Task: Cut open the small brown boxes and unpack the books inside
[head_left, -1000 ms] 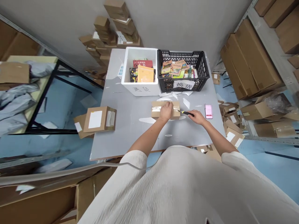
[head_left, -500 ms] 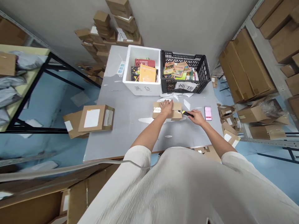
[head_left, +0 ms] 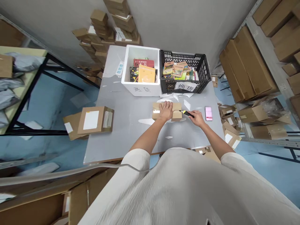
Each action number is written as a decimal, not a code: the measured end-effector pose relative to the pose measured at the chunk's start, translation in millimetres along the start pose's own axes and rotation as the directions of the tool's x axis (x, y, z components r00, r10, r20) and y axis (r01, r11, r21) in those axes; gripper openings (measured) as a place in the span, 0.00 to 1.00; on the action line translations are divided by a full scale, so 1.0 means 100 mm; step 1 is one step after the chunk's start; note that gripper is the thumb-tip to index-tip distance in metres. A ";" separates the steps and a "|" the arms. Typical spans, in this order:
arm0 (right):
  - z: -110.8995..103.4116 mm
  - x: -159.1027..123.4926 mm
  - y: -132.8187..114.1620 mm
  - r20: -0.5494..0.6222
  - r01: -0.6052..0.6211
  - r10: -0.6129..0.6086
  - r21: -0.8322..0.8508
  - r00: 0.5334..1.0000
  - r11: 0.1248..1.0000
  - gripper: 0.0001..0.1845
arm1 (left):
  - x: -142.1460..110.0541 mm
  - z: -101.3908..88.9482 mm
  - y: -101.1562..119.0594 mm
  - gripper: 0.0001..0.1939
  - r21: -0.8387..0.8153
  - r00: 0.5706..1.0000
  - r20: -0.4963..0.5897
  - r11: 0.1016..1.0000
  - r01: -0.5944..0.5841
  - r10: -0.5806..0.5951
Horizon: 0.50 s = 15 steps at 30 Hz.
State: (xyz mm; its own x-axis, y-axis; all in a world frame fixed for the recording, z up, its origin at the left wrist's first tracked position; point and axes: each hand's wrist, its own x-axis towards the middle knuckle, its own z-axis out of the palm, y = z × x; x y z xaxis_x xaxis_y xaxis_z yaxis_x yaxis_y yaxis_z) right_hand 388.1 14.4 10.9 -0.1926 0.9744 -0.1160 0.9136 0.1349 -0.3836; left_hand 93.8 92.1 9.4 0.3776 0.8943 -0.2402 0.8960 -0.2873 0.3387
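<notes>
A small flat cardboard box [head_left: 176, 112] sealed with clear tape lies on the grey table [head_left: 126, 125]. My left hand [head_left: 166, 110] rests flat on top of it, fingers spread, pressing it down. My right hand [head_left: 197, 118] is closed round a yellow and black utility knife [head_left: 187, 113], whose tip meets the right end of the box. A pink phone [head_left: 208, 112] lies just right of my right hand.
A white foam bin [head_left: 141, 89] of books and a black plastic crate [head_left: 185, 86] of small books stand behind the box. A larger labelled carton [head_left: 95, 118] overhangs the table's left edge. Cartons are piled by the wall, on the floor and on the right shelves.
My left hand has opened out flat on the box. The knife stays at the box's right end. The camera has shifted slightly.
</notes>
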 end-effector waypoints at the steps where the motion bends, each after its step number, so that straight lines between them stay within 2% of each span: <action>1: 0.00 0.00 0.02 -0.014 0.011 -0.011 0.000 1.000 1.000 0.26 | 0.01 0.02 -0.01 0.39 -0.003 1.000 -0.001 1.000 -0.001 0.001; 5: 0.01 -0.01 0.08 -0.044 0.046 -0.045 0.010 0.998 0.999 0.27 | 0.02 0.07 -0.05 0.40 -0.027 1.000 -0.016 1.000 -0.012 0.012; 9: 0.06 -0.02 0.07 -0.033 0.029 -0.027 0.059 0.999 0.998 0.28 | 0.02 0.12 -0.07 0.41 -0.047 1.000 -0.026 0.999 -0.017 0.016; 15: 0.09 -0.02 0.08 -0.021 0.022 -0.020 0.102 1.000 0.995 0.30 | -0.02 0.22 -0.09 0.39 -0.055 0.994 -0.103 0.998 -0.039 0.034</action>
State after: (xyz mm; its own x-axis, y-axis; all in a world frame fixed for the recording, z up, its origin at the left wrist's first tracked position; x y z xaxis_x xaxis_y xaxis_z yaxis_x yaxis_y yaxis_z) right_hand 392.4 12.2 -0.5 -0.2035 0.9750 -0.0894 0.8677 0.1373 -0.4777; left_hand 89.7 85.4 -12.8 0.3815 0.9146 -0.1341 0.8663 -0.3032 0.3970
